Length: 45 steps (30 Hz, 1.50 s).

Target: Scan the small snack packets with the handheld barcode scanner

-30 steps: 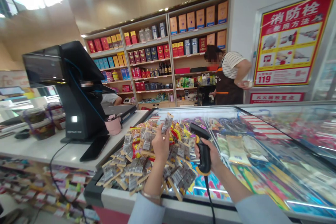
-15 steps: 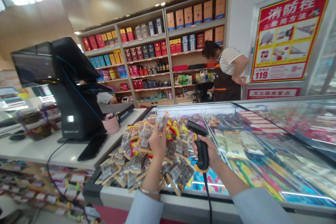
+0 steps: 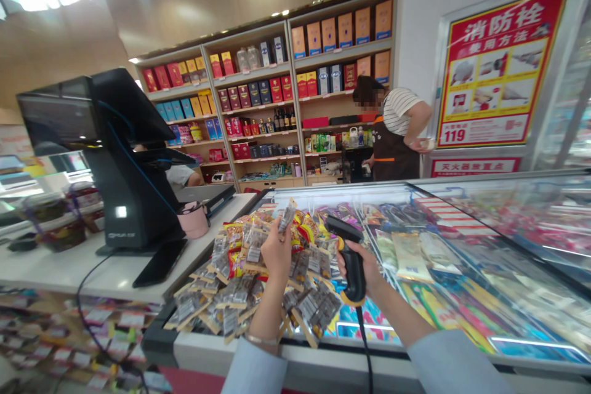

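Pinched upright in my left hand (image 3: 277, 253) is a small snack packet (image 3: 287, 215), its printed grey side partly showing. My right hand (image 3: 369, 268) is wrapped round the grip of a black and yellow barcode scanner (image 3: 354, 268), whose head points left toward the packet without touching it. A black cord runs down from the scanner's handle. Below and around my left hand lies a heap of similar snack packets (image 3: 237, 295) with tan edges. Red and yellow snack bags (image 3: 235, 258) sit among them on the freezer's glass top.
The chest freezer (image 3: 207, 348) stretches to the right, with packaged ice creams (image 3: 410, 255) under its glass. On the left counter (image 3: 138, 292) stand a till screen (image 3: 133, 197), a pink cup (image 3: 194, 220) and a phone (image 3: 160, 263). A person in an apron (image 3: 392, 141) stands by the back shelves.
The view has shifted slightly. Both hands keep their holds on the packet and the scanner, with almost no movement between them.
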Motion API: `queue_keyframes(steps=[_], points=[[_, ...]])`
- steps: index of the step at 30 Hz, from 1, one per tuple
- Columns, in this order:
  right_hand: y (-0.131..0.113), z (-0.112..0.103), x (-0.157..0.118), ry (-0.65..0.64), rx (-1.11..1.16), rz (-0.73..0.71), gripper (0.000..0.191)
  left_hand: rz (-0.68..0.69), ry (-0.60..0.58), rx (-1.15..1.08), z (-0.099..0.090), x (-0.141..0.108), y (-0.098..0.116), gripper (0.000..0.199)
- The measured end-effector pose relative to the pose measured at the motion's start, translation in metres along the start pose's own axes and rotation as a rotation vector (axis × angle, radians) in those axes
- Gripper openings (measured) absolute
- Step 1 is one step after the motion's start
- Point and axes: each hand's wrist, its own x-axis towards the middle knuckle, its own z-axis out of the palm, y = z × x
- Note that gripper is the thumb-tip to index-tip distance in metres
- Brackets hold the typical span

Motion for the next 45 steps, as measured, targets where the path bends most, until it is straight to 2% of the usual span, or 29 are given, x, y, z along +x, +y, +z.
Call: queue_keyframes(steps=[4,8,13,16,21,29,33,35,37,40,43,45], points=[[0.002,0.000,0.002,0.008,-0.017,-0.006,0.026,-0.007,-0.025,-0.001,-0.001,0.003,0.002,0.034],[-0.008,-0.001,0.000,0.058,-0.067,-0.022,0.029,0.048,-0.035,0.008,-0.012,0.010,0.017,0.032],[-0.050,-0.017,-0.025,0.092,-0.128,-0.044,0.029,0.032,-0.229,0.056,-0.032,0.009,0.047,0.033],[-0.077,-0.038,-0.047,0.175,-0.107,-0.132,0.022,0.026,-0.365,0.010,-0.030,0.000,0.065,0.032],[-0.114,-0.089,-0.086,0.330,-0.072,-0.187,0.017,-0.020,-0.546,-0.101,0.000,-0.031,0.109,0.030],[-0.166,-0.169,-0.143,0.565,-0.043,-0.294,0.012,-0.103,-0.740,-0.375,0.061,-0.115,0.211,0.030],[-0.184,-0.204,-0.160,0.634,-0.032,-0.326,0.013,-0.231,-0.833,-0.445,0.096,-0.153,0.243,0.039],[-0.190,-0.217,-0.167,0.656,-0.019,-0.348,0.012,-0.236,-0.873,-0.490,0.111,-0.168,0.255,0.039],[-0.194,-0.227,-0.172,0.666,0.000,-0.372,0.011,-0.172,-0.863,-0.511,0.120,-0.179,0.265,0.041],[-0.196,-0.237,-0.176,0.650,0.017,-0.393,0.012,0.006,-0.824,-0.445,0.126,-0.187,0.275,0.048],[-0.197,-0.240,-0.177,0.631,0.028,-0.410,0.012,0.216,-0.823,-0.300,0.126,-0.188,0.276,0.039],[-0.197,-0.240,-0.177,0.641,0.032,-0.427,0.012,0.311,-0.852,-0.213,0.128,-0.189,0.274,0.034]])
